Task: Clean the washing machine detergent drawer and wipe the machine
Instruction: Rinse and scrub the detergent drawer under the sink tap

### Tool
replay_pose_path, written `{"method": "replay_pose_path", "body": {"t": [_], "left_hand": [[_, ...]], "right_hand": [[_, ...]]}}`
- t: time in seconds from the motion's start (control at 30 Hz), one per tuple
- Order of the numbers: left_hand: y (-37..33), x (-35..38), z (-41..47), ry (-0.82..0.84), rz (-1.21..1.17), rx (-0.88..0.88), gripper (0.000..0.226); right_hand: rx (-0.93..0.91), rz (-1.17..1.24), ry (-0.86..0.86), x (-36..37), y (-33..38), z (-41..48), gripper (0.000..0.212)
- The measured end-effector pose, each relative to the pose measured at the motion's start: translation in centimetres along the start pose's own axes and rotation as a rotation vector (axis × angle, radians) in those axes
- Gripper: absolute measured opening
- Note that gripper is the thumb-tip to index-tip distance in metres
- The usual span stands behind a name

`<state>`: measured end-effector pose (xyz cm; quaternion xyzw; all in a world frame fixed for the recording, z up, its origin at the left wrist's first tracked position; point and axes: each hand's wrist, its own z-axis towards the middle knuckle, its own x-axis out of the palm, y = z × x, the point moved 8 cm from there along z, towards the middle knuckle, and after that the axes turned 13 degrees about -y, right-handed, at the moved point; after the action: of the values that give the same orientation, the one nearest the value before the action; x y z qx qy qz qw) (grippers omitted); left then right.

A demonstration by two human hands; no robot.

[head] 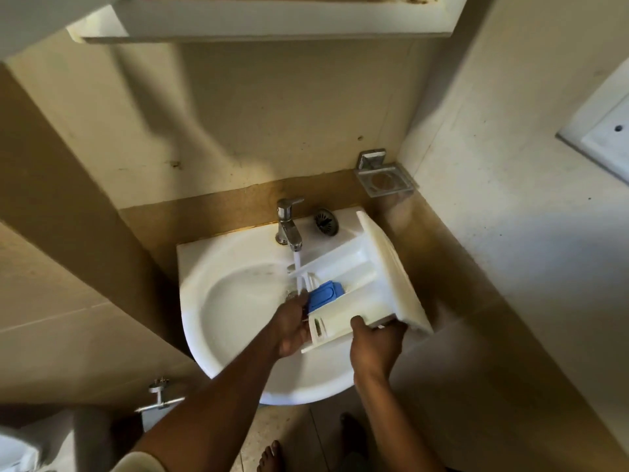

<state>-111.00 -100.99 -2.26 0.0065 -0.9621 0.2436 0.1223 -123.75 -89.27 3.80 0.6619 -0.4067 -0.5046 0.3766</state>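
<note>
— What's the step here?
— Rinsing: both hands grip the detergent drawer [354, 284] over the sink [218, 301], left hand [292, 330] at its back end, right hand [376, 345] under its side, tap [289, 226] running.
— Next?
— Likely turning each compartment under the stream.

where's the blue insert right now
In the head view, the blue insert sits in the detergent drawer over the sink, beside the left hand, below the running tap.
</note>
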Motion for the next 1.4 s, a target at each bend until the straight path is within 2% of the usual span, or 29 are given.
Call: {"method": "replay_pose_path", "body": {"t": [0.13, 0.23, 0.3, 0.33, 0.4, 0.47, 0.5, 0.53, 0.6, 0.63, 0.73, 0.8, 0.83, 0.9, 1.0, 1.03, 1.1, 1.17, 1.23, 1.3, 1.33, 1.4], "left_hand": [[1.0, 1.0, 0.5, 0.018, -0.016, 0.009, 0.031], [1.0, 0.6, 0.8, -0.037, 0.086, 0.062, 0.024], [0.9, 0.7, 1.2, -0.046, 0.154, 0.101, 0.028], [1.0, 0.9, 2.0, -0.022, 0.156, 0.117, 0.032], [0.9, 2.1, 1.4, 0.091, 0.179, 0.12, 0.034], [1.4, 2.3, 0.7, 0.17, 0.168, 0.127, 0.023], [1.6, 1.6, 0.9, 0.134, 0.157, 0.125, 0.014], [1.8, 1.1, 0.8, 0.073, 0.158, 0.113, 0.013], [2.0, -0.9, 1.9, -0.069, 0.14, 0.066, 0.024], [1.7, -1.2, 1.8, -0.088, 0.148, 0.048, 0.03], [1.1, 1.1, -0.5, 0.137, 0.207, -0.012, 0.057], [0.7, 2.6, -2.1, 0.316, 0.277, -0.028, 0.055], [0.6, 2.8, -2.2, 0.348, 0.303, -0.029, 0.051], [0.9, 2.3, -1.4, 0.3, 0.295, -0.067, 0.052], [1.5, 2.1, -1.8, 0.298, 0.298, -0.11, 0.043], [1.6, 2.0, -2.1, 0.297, 0.289, -0.122, 0.038], [1.8, 0.9, -1.7, 0.23, 0.288, -0.156, 0.043], [2.5, -0.7, -0.1, 0.128, 0.303, -0.192, 0.044], [2.8, -1.5, 0.4, 0.087, 0.283, -0.227, 0.034], [3.7, -2.2, 1.4, 0.039, 0.248, -0.239, 0.031], [4.2, -2.3, 1.3, 0.029, 0.241, -0.253, 0.029], [4.7, -2.6, 2.0, -0.005, 0.223, -0.203, 0.03]], "right_hand": [[-0.191, 0.017, -0.003, 0.6, 1.2, -1.7, 0.063], [-0.347, -0.008, -0.003, 0.5, 1.9, -2.6, 0.08], [-0.418, -0.01, 0.021, 0.5, 1.9, -3.1, 0.085], [-0.433, -0.009, 0.046, 0.5, 1.5, -3.2, 0.08], [-0.417, -0.046, 0.148, 0.6, 0.7, -3.3, 0.051], [-0.424, -0.129, 0.268, 0.9, 0.1, -4.2, 0.026], [-0.465, -0.128, 0.257, 0.7, 0.3, -4.5, 0.028], [-0.485, -0.096, 0.232, 0.4, 0.6, -4.8, 0.043], [-0.456, -0.017, 0.262, 0.4, 0.4, -4.9, 0.08], [-0.421, 0.034, 0.319, 0.5, 0.8, -4.9, 0.087], [-0.317, 0.111, 0.485, 1.4, 0.5, -3.5, 0.079], [-0.379, 0.056, 0.519, 2.0, 1.7, -2.8, 0.072], [-0.432, 0.008, 0.499, 2.3, 2.3, -2.5, 0.073], [-0.505, -0.076, 0.492, 2.7, 3.3, -2.3, 0.072], [-0.567, -0.107, 0.563, 2.8, 4.6, -2.2, 0.068], [-0.559, -0.088, 0.553, 2.4, 5.2, -1.7, 0.066], [-0.465, -0.114, 0.423, 1.7, 5.2, 1.6, 0.069], [-0.342, -0.305, 0.359, 1.7, 4.7, 5.1, 0.084], [-0.239, -0.428, 0.578, 3.0, 3.8, 6.4, 0.085], [-0.169, -0.421, 0.853, 4.1, 3.4, 5.1, 0.068], [-0.152, -0.405, 0.913, 4.1, 3.2, 4.5, 0.061], [-0.126, -0.343, 0.882, 3.5, 2.6, 4.3, 0.054]]}}
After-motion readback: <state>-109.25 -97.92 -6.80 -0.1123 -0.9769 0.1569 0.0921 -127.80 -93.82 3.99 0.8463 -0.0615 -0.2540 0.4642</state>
